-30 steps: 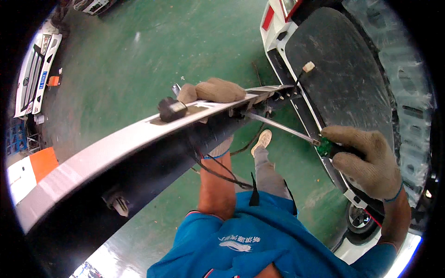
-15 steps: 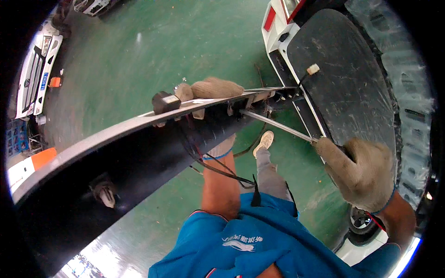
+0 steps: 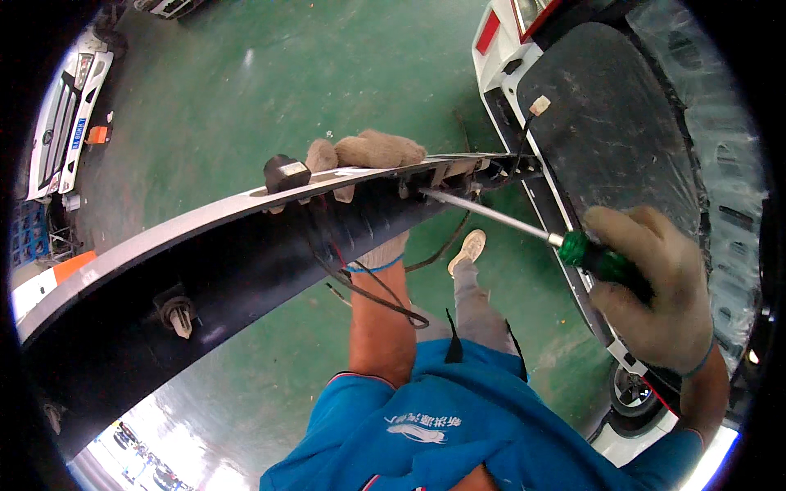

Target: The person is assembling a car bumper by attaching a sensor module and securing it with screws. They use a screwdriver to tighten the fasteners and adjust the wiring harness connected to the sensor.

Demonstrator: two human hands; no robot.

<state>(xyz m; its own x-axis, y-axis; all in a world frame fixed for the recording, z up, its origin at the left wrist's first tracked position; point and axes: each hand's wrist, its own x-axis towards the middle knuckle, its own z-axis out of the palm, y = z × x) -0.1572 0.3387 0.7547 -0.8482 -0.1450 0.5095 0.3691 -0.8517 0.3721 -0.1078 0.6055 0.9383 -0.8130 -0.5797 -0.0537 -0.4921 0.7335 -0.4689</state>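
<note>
My left hand (image 3: 370, 151), in a tan work glove, grips the top edge of a long car bumper (image 3: 221, 262) that runs from the lower left to the upper middle. The bumper is silver outside and black inside, with a small black sensor (image 3: 285, 173) and loose wires (image 3: 368, 286) on it. My gloved right hand (image 3: 655, 286) holds a screwdriver (image 3: 524, 229) by its green handle. The metal shaft points left, and its tip touches the bumper's inner edge just right of my left hand.
A white car (image 3: 622, 164) with its dark rear end exposed stands at the right, a wheel (image 3: 630, 393) low down. Another white bumper part (image 3: 61, 114) lies on the green floor (image 3: 246, 90) at the far left. My shoe (image 3: 468, 248) shows below the bumper.
The bumper has tilted and swung slightly, and the black sensor sits further left. My right hand shifted down and right while the screwdriver tip stays at the bumper's inner edge.
</note>
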